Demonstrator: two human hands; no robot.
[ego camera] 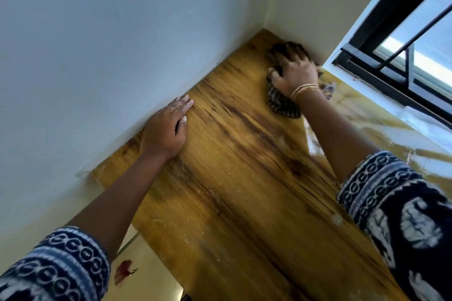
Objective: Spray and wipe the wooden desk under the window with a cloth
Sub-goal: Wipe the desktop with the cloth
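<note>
Desk: the wooden desk has a yellow-brown top with dark streaks of grain along its length. Small pale specks and dusty smears lie on the near part. The side toward the window shines and reflects light.
Cloth: the cloth is dark with thin pale stripes and is crumpled. It lies on the desk at the far corner, where the two walls meet, close to the window edge. A part shows in front of the fingers and a part behind the wrist.
Right hand: the right hand lies palm down on the cloth, fingers spread and pressing it to the desk. Thin gold bangles sit on the wrist.
Left hand: the left hand is flat on the bare wood at the desk's left edge, touching the wall. Its fingers are straight and held together, the thumb a little apart; it holds nothing.
Edges: the left and far edges of the desk meet pale walls; the right edge runs under the window with a black frame.
Open room: between the two hands and toward the near edge the wood is bare.
Sleeves: both forearms come from dark blue sleeves with a white pattern.
Containers: I cannot see any.
</note>
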